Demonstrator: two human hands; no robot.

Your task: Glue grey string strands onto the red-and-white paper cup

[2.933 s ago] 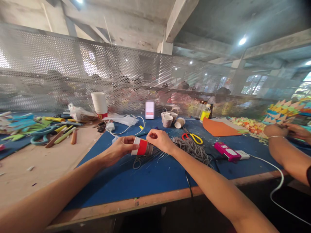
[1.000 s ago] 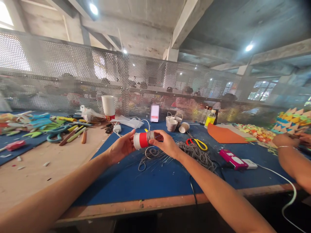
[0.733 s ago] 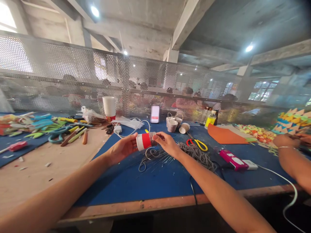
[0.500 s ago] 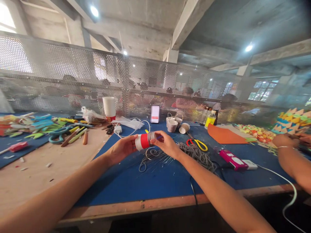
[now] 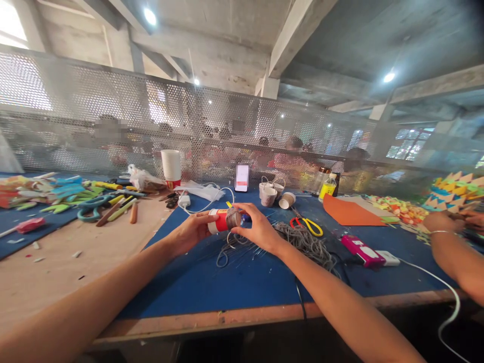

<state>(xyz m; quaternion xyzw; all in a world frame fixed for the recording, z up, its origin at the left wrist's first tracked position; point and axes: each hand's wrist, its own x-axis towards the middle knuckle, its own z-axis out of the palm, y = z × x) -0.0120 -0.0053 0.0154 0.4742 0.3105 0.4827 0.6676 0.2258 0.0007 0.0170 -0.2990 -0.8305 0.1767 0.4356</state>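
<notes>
A red and white paper cup (image 5: 220, 222) lies on its side in the air above the blue mat, with grey cord wound round its right end. My left hand (image 5: 192, 230) is wrapped round the cup's white left end. Around the corded end, my right hand (image 5: 255, 228) curves with thumb and fingers apart; its fingertips are at the cord, and whether they press on it is hard to tell. Below and to the right lies a loose heap of grey cord (image 5: 308, 244) with thin wires.
Scissors with a yellow handle (image 5: 313, 227), small cups (image 5: 268, 195), a phone (image 5: 241, 178) and a cup stack (image 5: 171, 167) stand or lie beyond the hands. Tools (image 5: 113, 209) are at left. A magenta box (image 5: 361, 249) and another person's hands (image 5: 446, 222) are at right.
My right hand has opened its thumb and fingers wider at the cup's right end, baring more of the wound cord. The cup has shifted slightly left.
</notes>
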